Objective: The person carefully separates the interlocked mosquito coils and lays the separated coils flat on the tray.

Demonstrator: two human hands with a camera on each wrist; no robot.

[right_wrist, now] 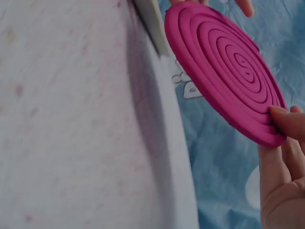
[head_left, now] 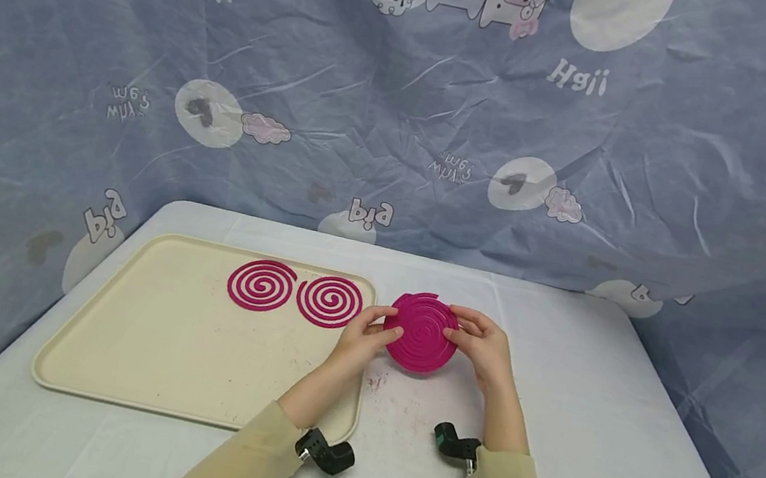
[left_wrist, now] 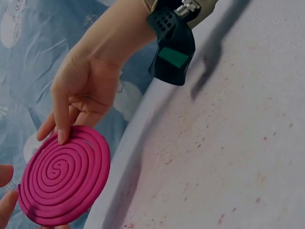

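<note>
A pink double mosquito coil, its spirals nested into a nearly solid disc, is held up between both hands above the white table. My left hand pinches its left edge, thumb on the near face. On the opposite edge, my right hand grips it with the thumb in front and fingers behind. The right wrist view shows the coil tilted, with the right thumb pressed on its rim. Two separated single coils lie side by side along the tray's far edge.
A cream tray with a raised rim covers the table's left part, its right edge beneath my left forearm. Reddish crumbs dot the white tablecloth. A blue printed curtain hangs behind the table and along its sides.
</note>
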